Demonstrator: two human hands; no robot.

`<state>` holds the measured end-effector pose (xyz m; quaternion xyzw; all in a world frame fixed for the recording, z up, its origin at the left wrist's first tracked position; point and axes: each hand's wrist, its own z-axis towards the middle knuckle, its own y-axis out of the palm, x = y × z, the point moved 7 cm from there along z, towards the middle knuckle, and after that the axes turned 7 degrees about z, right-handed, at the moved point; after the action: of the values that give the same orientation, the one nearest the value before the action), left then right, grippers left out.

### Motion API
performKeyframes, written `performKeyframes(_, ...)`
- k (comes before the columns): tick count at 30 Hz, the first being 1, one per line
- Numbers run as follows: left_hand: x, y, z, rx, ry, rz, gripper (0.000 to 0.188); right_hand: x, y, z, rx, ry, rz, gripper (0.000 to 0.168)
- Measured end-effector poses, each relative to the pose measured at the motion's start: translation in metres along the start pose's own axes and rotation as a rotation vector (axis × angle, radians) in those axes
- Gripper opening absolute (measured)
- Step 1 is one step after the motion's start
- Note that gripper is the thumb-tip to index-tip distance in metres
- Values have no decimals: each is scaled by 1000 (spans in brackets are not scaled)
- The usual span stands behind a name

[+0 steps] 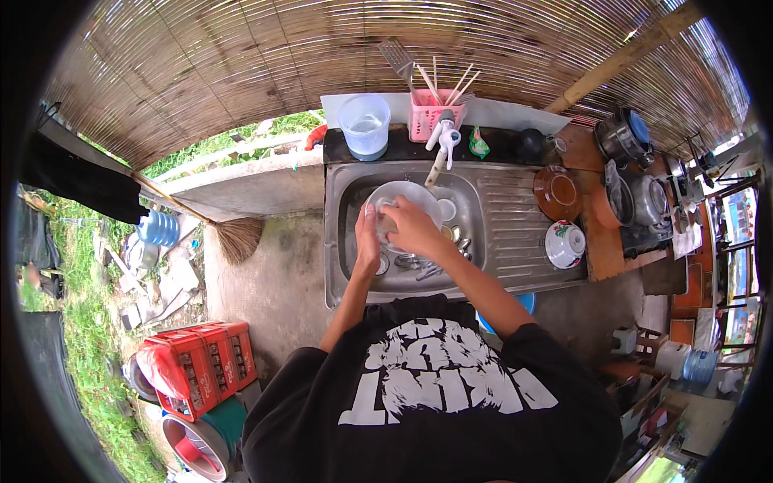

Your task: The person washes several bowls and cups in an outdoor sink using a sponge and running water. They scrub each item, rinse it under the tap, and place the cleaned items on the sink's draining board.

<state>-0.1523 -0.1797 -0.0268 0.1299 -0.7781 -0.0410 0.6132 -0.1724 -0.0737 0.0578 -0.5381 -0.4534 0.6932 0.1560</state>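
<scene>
Over the basin of a stainless steel sink [351,181], my left hand [366,234] grips the left rim of a whitish bowl or plate [416,192]. My right hand [412,228] presses inside it, on something pale and sudsy that is mostly hidden by the fingers. Spoons and other cutlery [416,263] lie in the basin below, beside a small white round dish [447,209]. Above the basin's back edge stands a white faucet [447,136]; whether water runs cannot be told. On the ribbed drainboard are a brown glass bowl [557,192] and a floral enamel-like bowl [565,244].
Behind the sink stand a clear plastic bucket [365,128], a pink basket [426,121] with a spatula and chopsticks, and a green packet [479,143]. Pots [649,192] crowd the right side. A straw broom [238,239] leans at left, above red bottle crates [208,367].
</scene>
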Motion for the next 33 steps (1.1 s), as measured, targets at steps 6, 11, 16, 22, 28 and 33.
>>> performKeyframes(6,24,8,-9,109,93,31,47,19,-15,-2,150,51,-70,37)
performKeyframes(11,6,9,-4,-23,31,-89,48,0,-14,-2,192,-225,78,29)
performKeyframes(16,27,8,-10,61,79,61,48,26,-7,-4,18,47,-70,33)
performKeyframes(22,10,0,-4,43,36,-70,47,8,-13,9,341,-189,-150,37)
performKeyframes(28,11,5,-10,17,47,-24,47,11,13,2,0,-289,180,38)
performKeyframes(33,25,5,-11,67,87,32,55,20,-10,1,148,-23,-119,39)
